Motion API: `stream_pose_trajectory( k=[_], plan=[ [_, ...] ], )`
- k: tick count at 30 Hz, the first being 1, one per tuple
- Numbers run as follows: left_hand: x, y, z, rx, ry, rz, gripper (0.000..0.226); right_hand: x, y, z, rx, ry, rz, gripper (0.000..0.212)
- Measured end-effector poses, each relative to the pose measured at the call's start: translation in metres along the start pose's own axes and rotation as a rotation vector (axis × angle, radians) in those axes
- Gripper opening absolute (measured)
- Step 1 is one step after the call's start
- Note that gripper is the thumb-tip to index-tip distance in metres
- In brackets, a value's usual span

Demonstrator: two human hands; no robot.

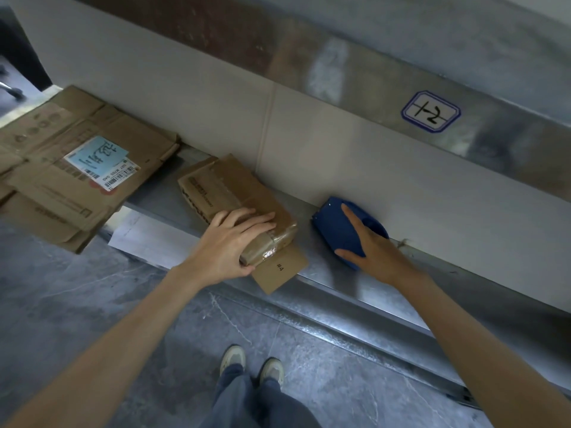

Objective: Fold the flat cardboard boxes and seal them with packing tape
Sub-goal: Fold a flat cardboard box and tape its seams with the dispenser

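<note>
A small folded cardboard box (pixel 222 189), wrapped in shiny tape, lies on a metal ledge (pixel 324 273) against the wall. My left hand (pixel 230 242) grips its near end, fingers over the top and thumb on the side. A flat cardboard piece marked "#4" (pixel 282 270) sticks out from under the box. To the right, a blue tape dispenser (pixel 335 227) rests on the ledge by the wall. My right hand (pixel 370 245) lies over the dispenser with fingers spread, thumb at its near edge.
A stack of flattened cardboard boxes (pixel 61 180) with a blue-and-white label lies at the left end of the ledge. A white sheet (pixel 139 233) hangs below. The wall carries a blue-bordered sticker (pixel 431 111). My feet (pixel 250 362) stand on grey floor.
</note>
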State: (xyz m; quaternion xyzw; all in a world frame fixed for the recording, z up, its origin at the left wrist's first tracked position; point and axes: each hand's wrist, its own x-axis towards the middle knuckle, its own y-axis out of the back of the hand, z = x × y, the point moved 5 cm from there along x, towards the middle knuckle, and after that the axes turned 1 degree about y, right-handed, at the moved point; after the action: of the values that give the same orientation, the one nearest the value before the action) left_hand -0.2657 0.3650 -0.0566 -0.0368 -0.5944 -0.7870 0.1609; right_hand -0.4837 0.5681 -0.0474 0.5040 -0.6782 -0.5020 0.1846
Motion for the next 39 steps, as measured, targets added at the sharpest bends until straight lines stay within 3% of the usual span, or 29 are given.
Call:
stream_pose_trajectory(
  k=[11, 16, 20, 23, 30, 39],
  plan=[
    [-0.013, -0.005, 0.016, -0.090, 0.178, 0.164, 0.079, 0.005, 0.031, -0.014, -0.139, -0.024, 0.187, 0.084],
    [-0.016, -0.011, 0.022, -0.080, 0.263, 0.258, 0.072, 0.025, 0.028, -0.053, -0.264, 0.227, 0.303, 0.078],
    [-0.014, -0.012, 0.024, -0.112, 0.331, 0.335, 0.064, 0.047, 0.006, -0.091, -0.261, 0.490, 0.195, 0.075],
    [-0.016, -0.014, 0.025, -0.145, 0.370, 0.386, 0.060, 0.062, -0.013, -0.106, -0.236, 0.584, 0.136, 0.074],
    [-0.024, -0.012, 0.020, -0.246, 0.280, 0.353, 0.055, 0.078, -0.021, -0.099, -0.038, 0.613, 0.143, 0.059],
    [-0.030, 0.001, 0.012, -0.365, 0.224, 0.208, 0.058, 0.086, -0.012, -0.086, -0.013, 0.665, 0.019, 0.052]
  ],
)
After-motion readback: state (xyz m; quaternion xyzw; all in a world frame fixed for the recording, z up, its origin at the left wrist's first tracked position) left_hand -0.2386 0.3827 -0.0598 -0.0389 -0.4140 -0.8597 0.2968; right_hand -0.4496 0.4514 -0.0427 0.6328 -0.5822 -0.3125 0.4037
